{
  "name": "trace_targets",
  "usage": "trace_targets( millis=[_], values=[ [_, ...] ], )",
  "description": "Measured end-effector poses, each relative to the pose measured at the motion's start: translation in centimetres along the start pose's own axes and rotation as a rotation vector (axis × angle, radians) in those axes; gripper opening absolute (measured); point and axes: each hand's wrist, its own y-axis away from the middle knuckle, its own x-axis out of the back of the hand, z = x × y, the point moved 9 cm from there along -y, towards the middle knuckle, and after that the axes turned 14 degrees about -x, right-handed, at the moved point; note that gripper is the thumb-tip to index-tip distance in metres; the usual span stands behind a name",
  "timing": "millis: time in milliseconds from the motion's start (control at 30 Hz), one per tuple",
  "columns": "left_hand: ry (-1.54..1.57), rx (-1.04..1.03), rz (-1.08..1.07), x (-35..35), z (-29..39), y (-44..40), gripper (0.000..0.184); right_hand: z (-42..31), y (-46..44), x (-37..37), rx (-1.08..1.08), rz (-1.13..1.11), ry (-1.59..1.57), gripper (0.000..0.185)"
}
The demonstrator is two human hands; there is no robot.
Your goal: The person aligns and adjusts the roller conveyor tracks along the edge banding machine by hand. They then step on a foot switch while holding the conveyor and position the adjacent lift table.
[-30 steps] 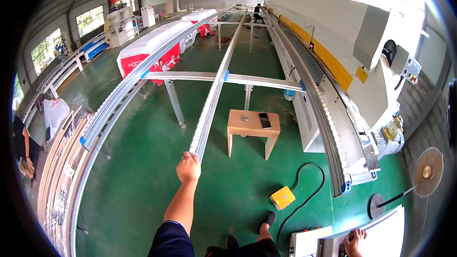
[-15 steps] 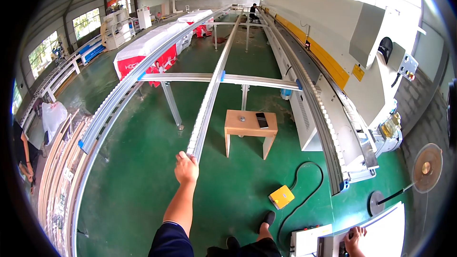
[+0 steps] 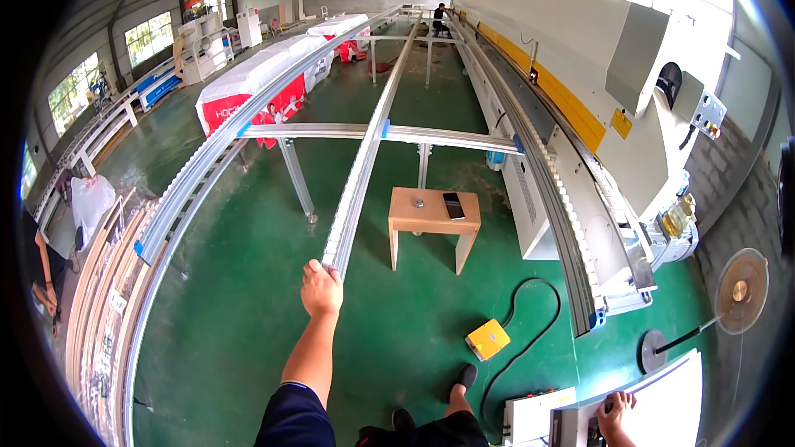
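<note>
My left hand (image 3: pixel 321 288) is closed round the near end of the middle roller rail (image 3: pixel 356 190), a long aluminium profile lined with white rollers. At the lower right my right hand (image 3: pixel 614 420) rests on a white console (image 3: pixel 662 401). Its fingers curl over a small dark object that I cannot make out. A grey control box (image 3: pixel 530 415) with buttons on top stands just left of that hand.
A long machine (image 3: pixel 571 50) with a yellow strip runs along the right. A small wooden stool (image 3: pixel 435 209) holds a phone (image 3: pixel 453 205). A yellow pedal (image 3: pixel 488 339) with a black cable (image 3: pixel 553 335) lies on the floor. A fan (image 3: pixel 739 291) stands right; long packed boards (image 3: pixel 103 323) lie left.
The view has shifted very slightly. Both hands keep their places, the left on the rail end and the right at the console.
</note>
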Motion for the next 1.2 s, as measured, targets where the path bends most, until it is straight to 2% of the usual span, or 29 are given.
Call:
trace_targets(
  millis=[333, 433, 567, 733, 1200],
  values=[
    [0.018, -0.027, 0.024, -0.5, -0.4, 0.0, 0.028, -1.3, -0.3, 0.5, -0.032, -0.061, 0.002, 0.02],
    [0.02, -0.037, 0.033, -0.3, -0.2, -0.1, 0.028, -1.7, -0.2, 1.0, -0.024, -0.021, 0.0, 0.02],
    [0.04, -0.042, 0.064, 0.3, 0.0, 0.1, 0.029, -1.3, -0.4, 0.6, -0.071, -0.093, 0.024, 0.021],
    [-0.035, -0.154, 0.15, 1.2, 0.8, 0.0, 0.025, -1.2, -0.4, 0.5, -0.084, -0.105, 0.058, 0.022],
    [-0.093, -0.207, 0.138, 1.6, 1.5, 0.2, 0.02, -0.8, -0.3, 0.4, -0.118, -0.117, 0.045, 0.022]
  ],
)
